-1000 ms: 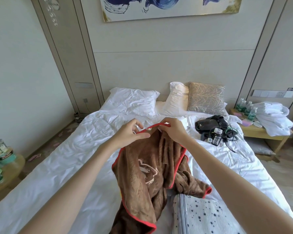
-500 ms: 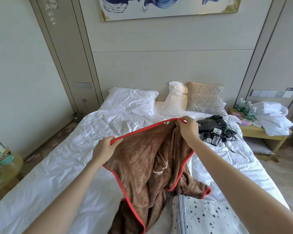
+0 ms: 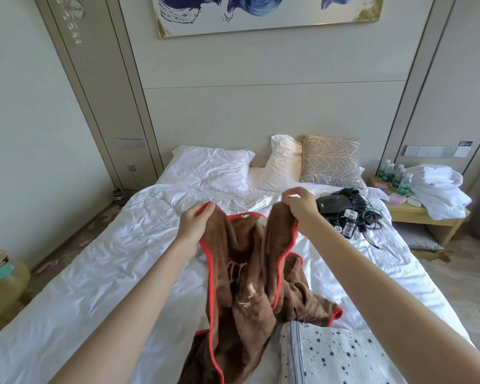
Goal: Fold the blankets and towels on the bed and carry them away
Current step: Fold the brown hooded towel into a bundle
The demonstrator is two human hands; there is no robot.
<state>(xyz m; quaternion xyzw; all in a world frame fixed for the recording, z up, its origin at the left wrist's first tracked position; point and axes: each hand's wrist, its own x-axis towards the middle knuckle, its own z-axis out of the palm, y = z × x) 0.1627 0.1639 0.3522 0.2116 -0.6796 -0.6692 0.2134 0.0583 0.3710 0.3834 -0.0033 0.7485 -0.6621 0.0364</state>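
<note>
Head view: holds the brown blanket (image 3: 247,286) up by its red-piped top edge, above the middle of the bed (image 3: 122,259) and toward its foot end. Grips the trim with the left hand (image 3: 194,225) on the bed's left side, fingers clenched round the edge. Pinches a bunched fold with the right hand (image 3: 299,206) on the bed's right side, thumb and fingers closed on cloth. Hangs slack and twisted between the two grips, trailing down onto the foot of the bed. Shares that foot end, to the right, with a grey spotted towel (image 3: 330,356), apparently folded. Leaves the black gear and cables (image 3: 341,206) alone on the bed's right half, nearer the head end. Looks like the opening step of a fold: hunting for corners and spreading the cloth, with no crease made yet. Calls next for drawing the hands apart toward the bed's two sides to tauten the edge, probably sliding the right grip to a true corner. Then calls for shaking out the twist and laying it flat on the bed, short of the cables.
</note>
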